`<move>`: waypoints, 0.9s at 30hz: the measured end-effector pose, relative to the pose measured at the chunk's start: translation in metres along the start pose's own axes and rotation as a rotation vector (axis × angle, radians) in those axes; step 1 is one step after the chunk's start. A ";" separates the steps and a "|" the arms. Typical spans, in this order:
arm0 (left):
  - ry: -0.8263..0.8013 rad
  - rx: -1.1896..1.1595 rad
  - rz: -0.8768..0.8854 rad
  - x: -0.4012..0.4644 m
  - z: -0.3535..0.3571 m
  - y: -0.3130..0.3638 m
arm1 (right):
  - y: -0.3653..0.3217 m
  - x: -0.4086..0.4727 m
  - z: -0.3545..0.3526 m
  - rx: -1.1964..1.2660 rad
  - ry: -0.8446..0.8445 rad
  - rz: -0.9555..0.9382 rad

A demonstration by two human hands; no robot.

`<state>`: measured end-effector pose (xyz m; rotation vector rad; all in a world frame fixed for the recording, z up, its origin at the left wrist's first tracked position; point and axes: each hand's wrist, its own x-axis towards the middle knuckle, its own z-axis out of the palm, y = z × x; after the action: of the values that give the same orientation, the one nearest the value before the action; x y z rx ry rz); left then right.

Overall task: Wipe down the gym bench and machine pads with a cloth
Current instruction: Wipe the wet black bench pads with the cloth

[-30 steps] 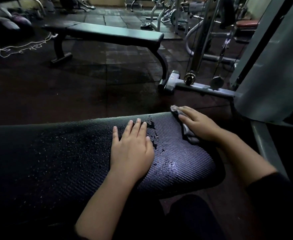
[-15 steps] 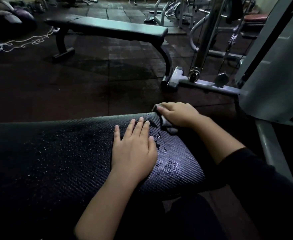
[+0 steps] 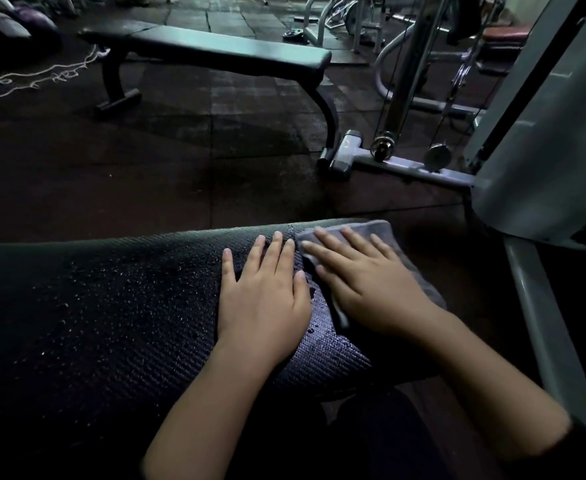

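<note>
The right hand (image 3: pixel 371 282) lies flat with its fingers spread and straight, pressing a grey cloth (image 3: pixel 381 233) down onto the right end of the near bench pad (image 3: pixel 111 323); the left hand (image 3: pixel 263 292) rests palm-down beside it at 9 o'clock, fingers extended and holding nothing, apparently steadying the pad. The 2 hands sit almost touching. The cloth shows past the right fingertips at 12 o'clock and trails under the wrist toward 4 o'clock, draping over the pad's edge. It looks thin, soft and light, so it will likely bunch or slide under a loose palm; broad flat pressure over its middle seems the surest hold, or a pinch at a folded edge to reposition it. The pad has a ribbed, woven-looking cover dotted with water droplets (image 3: pixel 139 282), thickest at 9 o'clock of the left hand, so that stretch probably remains to be wiped and may be slippery. Farther out at 11 o'clock stands a flat bench (image 3: pixel 236 53), and at 1 o'clock a cable machine frame (image 3: pixel 402 77), with a tangled white cord (image 3: pixel 35 76) on the floor at 10 o'clock
</note>
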<state>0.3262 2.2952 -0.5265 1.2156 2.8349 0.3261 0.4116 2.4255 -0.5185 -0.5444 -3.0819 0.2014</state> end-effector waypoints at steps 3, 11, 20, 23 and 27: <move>-0.003 -0.012 -0.012 0.000 0.000 0.000 | 0.000 0.044 0.000 0.050 -0.012 -0.007; 0.019 -0.032 -0.008 -0.002 0.003 -0.002 | 0.061 0.074 -0.007 0.148 -0.090 0.187; -0.021 -0.123 0.033 -0.013 -0.010 -0.016 | 0.069 -0.007 -0.001 0.469 0.234 0.174; 0.003 -0.077 0.019 -0.030 -0.022 -0.035 | 0.047 -0.021 -0.007 0.413 0.265 0.082; -0.010 -0.017 -0.009 -0.054 -0.032 -0.068 | -0.009 -0.030 -0.004 0.370 0.152 -0.137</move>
<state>0.3109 2.2050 -0.5119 1.1974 2.8228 0.3424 0.4367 2.4078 -0.5128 -0.3147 -2.8182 0.6743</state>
